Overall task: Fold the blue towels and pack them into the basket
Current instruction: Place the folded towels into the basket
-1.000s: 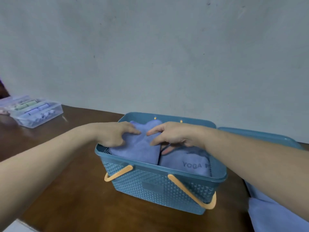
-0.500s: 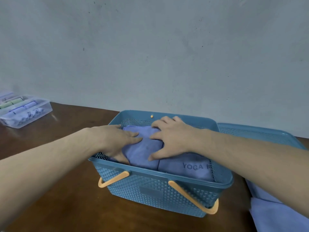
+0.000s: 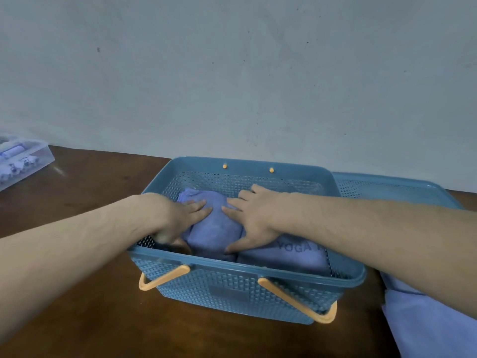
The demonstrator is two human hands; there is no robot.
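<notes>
A teal plastic basket [image 3: 232, 288] with orange handles stands on the brown table. Inside, on the left, lies a folded blue towel [image 3: 215, 228]; beside it on the right lies a second folded towel [image 3: 286, 257] printed "YOGA". My left hand [image 3: 178, 218] presses flat on the left part of the left towel, its thumb tucked down along the towel's side. My right hand [image 3: 254, 218] lies flat with spread fingers across the seam between both towels. More blue towel cloth [image 3: 428, 324] lies on the table at the right edge.
The basket's teal lid [image 3: 387, 187] lies behind and to the right of the basket. A clear plastic box [image 3: 23, 161] with small rolls sits at the far left. A grey wall runs close behind the table.
Both hands have gone from pinching the left towel's top to lying flat on it, pushing it lower into the basket. The view has tilted down slightly.
</notes>
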